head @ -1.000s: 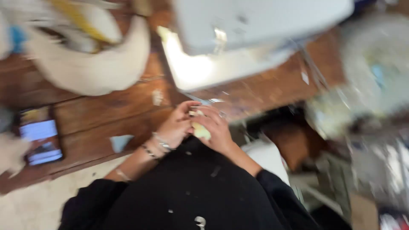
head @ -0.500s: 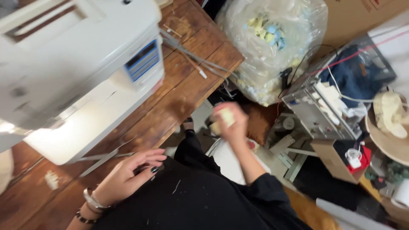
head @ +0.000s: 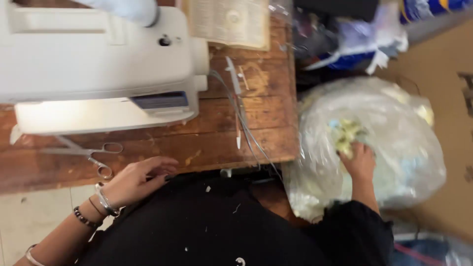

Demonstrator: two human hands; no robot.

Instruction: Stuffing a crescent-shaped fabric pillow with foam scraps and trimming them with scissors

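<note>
I am looking down at my own lap and a worn wooden tabletop (head: 221, 133). My right hand (head: 358, 160) reaches out past the right edge of the tabletop into a large clear plastic bag (head: 394, 143) that sits beside it. The fingers are closed around a small pale yellow scrap (head: 347, 138) at the mouth of the bag; the scrap is blurred, so I cannot tell its exact material. More pale bits show through the bag's film.

My left hand (head: 135, 180) rests at the near edge of the tabletop, palm down, fingers loosely curled and holding nothing, its fingertips touching the dark cloth (head: 207, 226) across my lap. Bracelets (head: 101, 202) circle that wrist.

Just beyond the left hand lie metal scissors (head: 88, 152), flat on the wood, their handles pointing toward me, near the hand but not touching it. Behind them stands a white sewing machine (head: 98, 64), filling the upper left. A thin cable (head: 241, 123) runs from the machine's right side across the wood and over the near edge. An open book (head: 229, 22) lies at the far edge, beside the machine. Small pale flecks dot the dark cloth.
</note>
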